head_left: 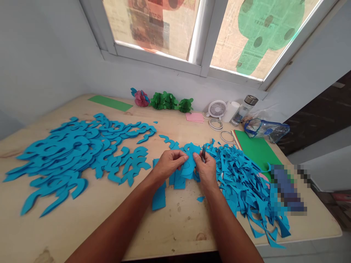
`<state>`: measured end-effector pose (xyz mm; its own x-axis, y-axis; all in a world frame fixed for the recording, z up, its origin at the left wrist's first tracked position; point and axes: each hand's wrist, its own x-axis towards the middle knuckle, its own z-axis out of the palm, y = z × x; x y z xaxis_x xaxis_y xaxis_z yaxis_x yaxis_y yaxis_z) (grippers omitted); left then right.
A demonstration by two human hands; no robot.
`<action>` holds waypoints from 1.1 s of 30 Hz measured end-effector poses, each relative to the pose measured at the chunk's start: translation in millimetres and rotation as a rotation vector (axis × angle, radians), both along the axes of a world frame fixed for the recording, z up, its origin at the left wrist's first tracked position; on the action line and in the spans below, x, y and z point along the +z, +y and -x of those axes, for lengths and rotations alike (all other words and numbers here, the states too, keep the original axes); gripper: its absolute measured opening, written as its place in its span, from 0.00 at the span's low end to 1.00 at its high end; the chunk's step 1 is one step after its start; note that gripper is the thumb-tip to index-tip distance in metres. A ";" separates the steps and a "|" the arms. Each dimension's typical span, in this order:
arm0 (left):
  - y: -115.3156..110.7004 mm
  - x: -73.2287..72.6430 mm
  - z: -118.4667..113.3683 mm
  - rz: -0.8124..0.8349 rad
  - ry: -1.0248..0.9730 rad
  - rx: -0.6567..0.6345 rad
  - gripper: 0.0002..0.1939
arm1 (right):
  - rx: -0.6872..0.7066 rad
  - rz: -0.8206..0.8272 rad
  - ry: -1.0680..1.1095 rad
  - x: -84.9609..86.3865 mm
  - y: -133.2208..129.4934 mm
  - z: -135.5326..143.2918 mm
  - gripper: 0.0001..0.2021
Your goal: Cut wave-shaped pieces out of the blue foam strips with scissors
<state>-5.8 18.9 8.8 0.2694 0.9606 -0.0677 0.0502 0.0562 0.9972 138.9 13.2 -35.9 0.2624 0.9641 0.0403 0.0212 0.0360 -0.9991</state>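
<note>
Fingers of the left hand (pixel 170 163) pinch the left edge of the blue paper (pixel 189 162), positioned between both hands; the right hand (pixel 206 170) grips its right edge and holds scissors (pixel 203 152)

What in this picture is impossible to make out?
All in the head view:
Handle of the dark tool: hidden by the right hand.
Dark object beside the blue scraps: blurred into blocks.
Newsprint on the window: too small to read.
Near-left corner of the tabletop: cut off by the picture edge.
</note>
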 end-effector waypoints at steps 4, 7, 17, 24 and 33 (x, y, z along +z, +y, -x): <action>-0.3 0.8 -0.5 0.003 -0.014 0.008 0.15 | 0.006 0.023 0.032 0.8 0.2 0.4 0.17; -0.5 1.1 -0.5 0.006 -0.014 0.013 0.15 | 0.012 0.030 0.036 2.2 0.1 0.7 0.18; -0.3 1.5 0.8 0.011 -0.014 0.014 0.14 | 0.014 0.029 0.038 -1.6 -0.1 0.1 0.17; 0.0 1.6 1.8 -0.008 -0.001 0.012 0.14 | -0.006 0.027 0.046 -3.0 0.5 0.5 0.17; -0.5 3.6 2.6 -0.004 -0.002 0.008 0.14 | -0.001 0.038 0.041 -3.4 0.1 -0.2 0.18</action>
<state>-8.4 18.3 12.4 0.2617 0.9631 -0.0634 0.0475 0.0527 0.9975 139.1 13.3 -39.3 0.2636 0.9646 -0.0073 -0.0200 -0.0021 -0.9998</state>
